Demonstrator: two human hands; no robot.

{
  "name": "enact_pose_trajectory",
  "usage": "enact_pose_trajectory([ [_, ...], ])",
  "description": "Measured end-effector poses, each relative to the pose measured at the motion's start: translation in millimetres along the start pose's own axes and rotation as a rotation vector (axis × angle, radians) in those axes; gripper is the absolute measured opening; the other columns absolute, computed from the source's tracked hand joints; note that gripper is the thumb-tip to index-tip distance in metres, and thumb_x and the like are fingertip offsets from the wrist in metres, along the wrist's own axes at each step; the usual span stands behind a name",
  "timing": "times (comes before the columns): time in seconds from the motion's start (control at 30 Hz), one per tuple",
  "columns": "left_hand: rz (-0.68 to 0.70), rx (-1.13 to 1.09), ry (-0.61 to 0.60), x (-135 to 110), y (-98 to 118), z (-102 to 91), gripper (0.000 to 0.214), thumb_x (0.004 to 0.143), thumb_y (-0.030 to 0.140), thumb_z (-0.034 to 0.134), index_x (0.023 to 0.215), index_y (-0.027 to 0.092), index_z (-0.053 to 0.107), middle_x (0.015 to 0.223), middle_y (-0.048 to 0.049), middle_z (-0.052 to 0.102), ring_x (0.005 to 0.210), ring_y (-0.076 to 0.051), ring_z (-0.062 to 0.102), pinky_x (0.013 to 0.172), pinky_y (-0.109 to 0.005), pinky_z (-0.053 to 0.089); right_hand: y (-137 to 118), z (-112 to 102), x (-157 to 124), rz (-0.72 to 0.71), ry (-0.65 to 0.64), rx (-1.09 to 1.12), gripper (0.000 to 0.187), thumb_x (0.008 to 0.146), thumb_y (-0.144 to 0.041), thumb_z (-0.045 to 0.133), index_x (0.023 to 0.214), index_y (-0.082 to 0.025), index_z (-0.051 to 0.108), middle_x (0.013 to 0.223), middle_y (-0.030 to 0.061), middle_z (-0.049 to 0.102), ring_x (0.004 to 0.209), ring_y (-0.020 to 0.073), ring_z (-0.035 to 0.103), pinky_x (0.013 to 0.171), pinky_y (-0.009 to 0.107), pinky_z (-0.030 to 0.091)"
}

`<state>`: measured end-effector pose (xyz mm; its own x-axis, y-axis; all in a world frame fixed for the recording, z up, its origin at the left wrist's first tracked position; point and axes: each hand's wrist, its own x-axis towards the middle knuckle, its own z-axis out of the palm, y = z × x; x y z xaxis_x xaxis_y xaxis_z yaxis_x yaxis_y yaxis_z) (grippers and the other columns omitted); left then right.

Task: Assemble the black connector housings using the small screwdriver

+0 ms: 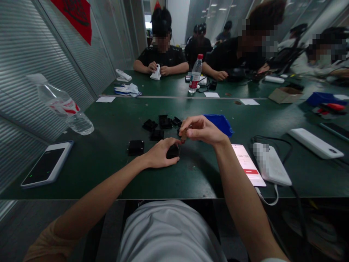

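My left hand (160, 154) rests on the green table, its thumb and fingers closed around a small black plastic part (172, 151). Just above and to the right, my right hand (201, 130) pinches a small brownish piece (184, 135), too small to name, close over that part. To the left of my left hand lies a black square part (135, 147). Several more black plastic pieces (165, 122) are grouped behind my hands. A blue tray (220, 123) stands behind my right hand, which hides some of it.
A water bottle (65, 107) and a phone (47, 163) are on the left. On the right lie a lit phone (247, 165), a white power bank (271, 163) with cables and a long white device (315, 143). Across the table, a person (160, 54) holds a white object (156, 72).
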<state>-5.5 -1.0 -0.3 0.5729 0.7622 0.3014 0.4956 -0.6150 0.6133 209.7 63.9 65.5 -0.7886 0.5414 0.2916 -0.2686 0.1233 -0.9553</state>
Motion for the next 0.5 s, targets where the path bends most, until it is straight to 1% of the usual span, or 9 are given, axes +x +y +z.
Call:
enact_pose_trajectory([
  [0.13,-0.012,0.018,-0.008,0.3,0.2,0.1,0.048,0.083,0.029,0.072,0.127,0.023,0.054,0.129,-0.0083,0.065,0.119,-0.029,0.063,0.107,-0.047,0.048,-1.1,1.3,0.9,0.031,-0.057,0.037,0.027,0.085,-0.033,0.079,0.101,-0.012,0.072,0.089,0.0067,0.074,0.049,0.0050,0.053,0.039,0.015,0.028],
  [0.27,-0.011,0.020,-0.004,0.5,0.9,0.3,0.047,0.082,0.029,0.072,0.126,0.022,0.055,0.128,-0.0082,0.065,0.118,-0.029,0.063,0.107,-0.047,0.048,-4.0,4.6,1.1,0.043,-0.102,0.137,0.031,0.089,-0.031,0.075,0.111,-0.013,0.063,0.090,0.0064,0.074,0.044,0.0025,0.043,0.038,0.015,0.025],
  [0.4,-0.021,0.024,-0.007,0.5,2.0,0.0,0.046,0.083,0.030,0.071,0.125,0.022,0.054,0.128,-0.0087,0.065,0.117,-0.028,0.063,0.106,-0.046,0.048,-7.0,7.0,0.9,0.090,-0.093,0.212,0.019,0.093,-0.026,0.067,0.102,-0.016,0.053,0.088,0.0053,0.073,0.040,0.0014,0.037,0.037,0.014,0.023],
  [0.5,-0.027,0.028,-0.008,0.5,3.5,-0.9,0.044,0.083,0.030,0.070,0.123,0.021,0.055,0.127,-0.0088,0.065,0.118,-0.028,0.063,0.106,-0.046,0.048,-7.5,7.5,2.0,0.113,-0.063,0.234,0.016,0.092,-0.023,0.063,0.097,-0.017,0.050,0.083,0.0034,0.070,0.042,0.0034,0.040,0.037,0.014,0.025],
])
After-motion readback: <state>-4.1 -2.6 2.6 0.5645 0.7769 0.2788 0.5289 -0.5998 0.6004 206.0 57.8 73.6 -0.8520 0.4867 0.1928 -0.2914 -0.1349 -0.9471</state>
